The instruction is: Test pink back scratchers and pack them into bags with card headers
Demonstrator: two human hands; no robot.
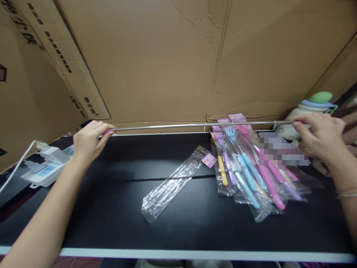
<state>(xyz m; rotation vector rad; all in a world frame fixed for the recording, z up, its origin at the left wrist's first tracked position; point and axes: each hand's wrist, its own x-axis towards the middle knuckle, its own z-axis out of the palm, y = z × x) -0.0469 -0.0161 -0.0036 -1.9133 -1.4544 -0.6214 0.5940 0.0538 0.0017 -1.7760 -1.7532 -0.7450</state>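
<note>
I hold a long thin metal telescopic rod (195,125) stretched out level above the black table (111,208). My left hand (90,140) pinches its left end, where a bit of pink shows. My right hand (320,138) grips the right end with closed fingers. Below the rod lies an empty clear plastic sleeve (173,182) with a small pink label. To the right of it is a pile of packaged back scratchers (251,175) with yellow, blue, pink and purple handles.
Cardboard sheets (173,59) form a wall behind the table. A white power strip (47,165) with a cable sits at the far left. A white, blue and green object (315,106) stands at the back right. The table's white front edge (178,255) runs along the bottom.
</note>
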